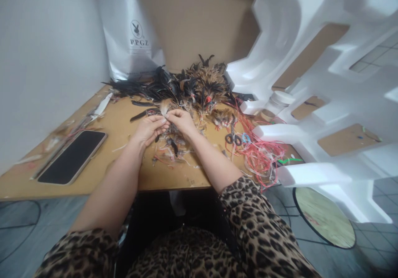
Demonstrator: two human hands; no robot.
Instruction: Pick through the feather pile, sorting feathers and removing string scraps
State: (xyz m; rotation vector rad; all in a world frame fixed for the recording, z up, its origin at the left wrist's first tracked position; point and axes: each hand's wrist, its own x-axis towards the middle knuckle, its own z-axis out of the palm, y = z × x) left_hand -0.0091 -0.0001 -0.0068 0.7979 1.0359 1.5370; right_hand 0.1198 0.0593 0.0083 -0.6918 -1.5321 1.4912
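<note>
My left hand (150,129) and my right hand (180,122) meet over the middle of the table, fingertips pinched together. Between them they grip a small pale tan feather (165,106), its fluffy end pointing up and away from me. Whether it is one feather or a little tuft I cannot tell. Just beyond my hands lies a big heap of feathers (214,81), dark ones to the left and brown ones to the right. Loose feather scraps (173,147) are scattered beneath and in front of my fingers. A small brown feather bunch (223,118) lies to the right.
Black-handled scissors (233,139) lie beside tangled red and white strings (261,157). A phone (74,155) rests at the table's left. White foam pieces (311,132) crowd the right side, near a lidded jar (278,103). A silver bag (130,33) stands at the back.
</note>
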